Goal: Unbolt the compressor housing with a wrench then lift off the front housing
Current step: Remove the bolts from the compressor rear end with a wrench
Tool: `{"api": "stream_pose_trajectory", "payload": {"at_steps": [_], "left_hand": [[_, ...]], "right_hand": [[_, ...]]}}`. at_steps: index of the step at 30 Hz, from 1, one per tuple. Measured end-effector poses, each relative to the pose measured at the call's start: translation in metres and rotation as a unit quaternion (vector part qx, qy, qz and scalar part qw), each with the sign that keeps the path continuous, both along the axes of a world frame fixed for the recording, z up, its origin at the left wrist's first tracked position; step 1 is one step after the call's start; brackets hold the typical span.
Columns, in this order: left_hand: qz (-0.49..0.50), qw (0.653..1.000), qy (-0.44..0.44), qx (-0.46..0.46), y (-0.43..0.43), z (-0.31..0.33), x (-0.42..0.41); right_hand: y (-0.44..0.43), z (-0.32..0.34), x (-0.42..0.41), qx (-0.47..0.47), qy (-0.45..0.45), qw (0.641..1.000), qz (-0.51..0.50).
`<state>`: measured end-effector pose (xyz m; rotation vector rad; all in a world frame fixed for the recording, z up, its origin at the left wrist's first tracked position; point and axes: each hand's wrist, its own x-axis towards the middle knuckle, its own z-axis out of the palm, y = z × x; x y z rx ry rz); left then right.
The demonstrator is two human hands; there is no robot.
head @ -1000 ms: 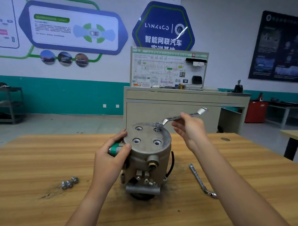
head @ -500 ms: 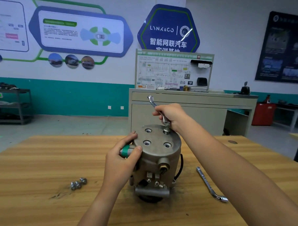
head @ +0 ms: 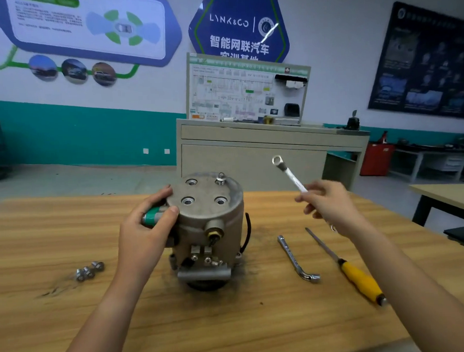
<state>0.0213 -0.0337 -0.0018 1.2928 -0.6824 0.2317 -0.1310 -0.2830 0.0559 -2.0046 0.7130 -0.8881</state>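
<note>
Standing upright near the middle of the wooden table (head: 55,231), the compressor (head: 209,238) rests on its dark round base with the circular front housing (head: 203,191) facing up. Three of the four bolt holes in that face are open; in the far-right one a bolt (head: 221,178) stands raised, its head clear of the metal. The left hand (head: 145,232) grips the compressor's left side, with fingers curled over the housing's edge and the thumb pressed across a green-capped port (head: 153,215). The right hand (head: 330,206) is up in the air to the right of the compressor, apart from it, pinching the shank of a ring wrench (head: 289,174) between thumb and fingers. The wrench tilts up and to the left, its ring end touching nothing. Three loose bolts (head: 89,271) lie in a tight cluster on the table, left of the compressor. To its right lie an L-shaped socket wrench (head: 295,258) and, just beyond, a yellow-handled screwdriver (head: 357,276) — near each other but apart, both pointing away from the person. Behind the table stands a grey cabinet (head: 251,159) carrying a wiring diagram board (head: 235,93).
</note>
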Motion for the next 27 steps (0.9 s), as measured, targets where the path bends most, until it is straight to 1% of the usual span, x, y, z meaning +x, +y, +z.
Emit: {"api": "stream_pose_trajectory", "payload": {"at_steps": [2, 5, 9, 14, 16, 18, 19, 20, 21, 22, 23, 24, 25, 26, 27], "left_hand": [[0.012, 1.0, 0.01, -0.008, 0.0, -0.002, 0.002], [0.025, 0.999, 0.009, -0.018, 0.0, -0.003, 0.003], [0.03, 1.0, 0.001, -0.01, -0.001, -0.003, 0.001], [0.026, 0.999, -0.021, 0.007, -0.001, 0.0, -0.006], [0.023, 0.999, -0.026, 0.009, -0.002, 0.002, -0.008], [0.019, 0.999, -0.033, 0.02, -0.001, 0.005, -0.008], [0.016, 0.999, -0.036, 0.031, 0.0, 0.007, -0.008], [0.01, 0.998, -0.039, 0.043, 0.002, 0.009, -0.008], [0.002, 0.998, -0.041, 0.055, 0.004, 0.012, -0.008], [-0.008, 0.997, -0.042, 0.069, 0.006, 0.014, -0.006], [-0.016, 0.995, -0.043, 0.085, 0.008, 0.018, -0.005], [-0.019, 0.994, -0.044, 0.1, 0.011, 0.023, -0.003], [-0.016, 0.993, -0.046, 0.108, 0.013, 0.029, -0.002], [-0.004, 0.992, -0.053, 0.111, 0.014, 0.036, -0.001], [0.021, 0.99, -0.074, 0.116, 0.014, 0.045, 0.001]], "right_hand": [[-0.025, -0.037, -0.011, 0.011, 0.106, 0.992, -0.064], [-0.051, -0.083, -0.01, 0.053, 0.202, 0.972, -0.107], [-0.064, -0.109, 0.007, 0.028, 0.257, 0.957, -0.133], [-0.06, -0.115, 0.021, -0.009, 0.324, 0.93, -0.173], [-0.056, -0.112, 0.021, -0.034, 0.362, 0.914, -0.181], [-0.046, -0.103, 0.02, -0.089, 0.404, 0.889, -0.196], [-0.039, -0.098, 0.021, -0.138, 0.403, 0.883, -0.199], [-0.031, -0.091, 0.023, -0.194, 0.369, 0.889, -0.188], [-0.021, -0.083, 0.025, -0.237, 0.294, 0.912, -0.158], [-0.006, -0.072, 0.028, -0.248, 0.189, 0.944, -0.11], [0.013, -0.059, 0.031, -0.22, 0.082, 0.971, -0.045], [0.032, -0.044, 0.035, -0.168, -0.007, 0.985, 0.028], [0.049, -0.031, 0.039, -0.11, -0.061, 0.987, 0.101], [0.065, -0.02, 0.043, -0.062, -0.078, 0.982, 0.159], [0.077, -0.013, 0.047, -0.032, -0.07, 0.977, 0.201]]}}
